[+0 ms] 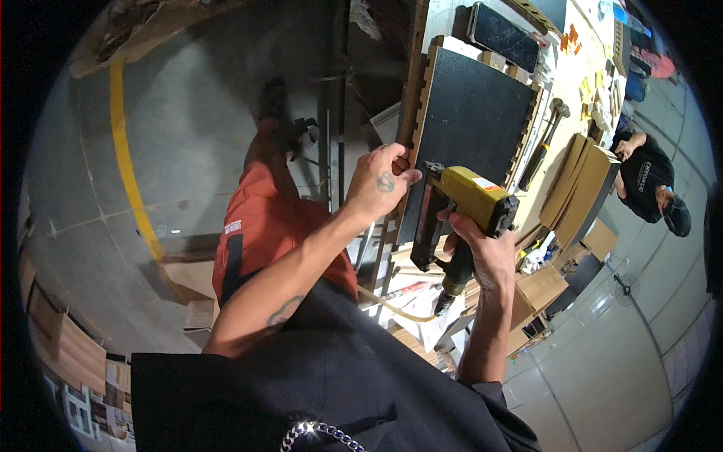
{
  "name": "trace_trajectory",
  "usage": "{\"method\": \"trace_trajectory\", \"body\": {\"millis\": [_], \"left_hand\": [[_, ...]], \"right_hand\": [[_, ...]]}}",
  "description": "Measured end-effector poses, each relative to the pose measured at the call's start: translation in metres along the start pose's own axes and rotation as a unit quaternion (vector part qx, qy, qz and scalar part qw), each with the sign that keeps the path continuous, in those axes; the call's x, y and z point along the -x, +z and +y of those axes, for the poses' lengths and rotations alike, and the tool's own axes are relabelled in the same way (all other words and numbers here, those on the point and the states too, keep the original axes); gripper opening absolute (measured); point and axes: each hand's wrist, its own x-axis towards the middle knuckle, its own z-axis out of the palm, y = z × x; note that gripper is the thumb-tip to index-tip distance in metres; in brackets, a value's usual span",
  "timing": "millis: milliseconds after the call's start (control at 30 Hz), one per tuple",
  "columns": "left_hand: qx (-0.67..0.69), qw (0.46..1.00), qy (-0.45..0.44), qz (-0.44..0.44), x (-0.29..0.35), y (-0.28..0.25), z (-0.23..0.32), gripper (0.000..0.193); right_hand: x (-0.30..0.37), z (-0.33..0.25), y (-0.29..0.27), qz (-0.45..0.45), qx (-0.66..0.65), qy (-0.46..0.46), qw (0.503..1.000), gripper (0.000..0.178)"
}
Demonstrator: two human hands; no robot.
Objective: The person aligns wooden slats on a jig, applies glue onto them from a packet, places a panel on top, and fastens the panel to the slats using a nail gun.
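My right hand (488, 255) is wrapped round the grip of a yellow and black pneumatic nail gun (476, 187). An air hose (403, 309) runs to the fitting at the grip's lower end. The gun's nose is over the near left part of a black panel (482, 105), which has a light wooden, notched edge along its sides. At the panel's left edge, my left hand (380, 181) is closed, thumb and fingers pinching the rim just left of the nose. Its fingertips are partly hidden behind the hand, so anything small between them does not show.
A hammer (544, 143) lies right of the panel beside stacked brown boards (576, 184). A black phone-shaped slab (503, 36) lies beyond the panel. A person in black (644, 177) stands at the far right. Yellow tape (124, 151) marks the floor at left.
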Motion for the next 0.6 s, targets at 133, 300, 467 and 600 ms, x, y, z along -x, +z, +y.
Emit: {"method": "trace_trajectory", "body": {"millis": [133,300,467,600], "left_hand": [[0.016,1.000,0.018,-0.015,0.000,-0.001,0.004,0.029],[0.047,0.998,0.042,0.009,0.004,0.005,-0.008,0.033],[-0.007,0.999,0.044,0.004,0.030,0.006,-0.015,0.050],[0.025,0.999,0.039,0.017,0.034,0.011,-0.020,0.050]], "right_hand": [[-0.003,0.003,0.002,-0.005,0.021,-0.006,1.000,0.039],[-0.002,0.008,0.001,-0.007,0.012,-0.015,1.000,0.035],[0.013,0.025,-0.010,0.015,-0.040,-0.008,0.999,0.035],[0.014,0.027,-0.005,0.019,-0.019,-0.010,1.000,0.039]]}}
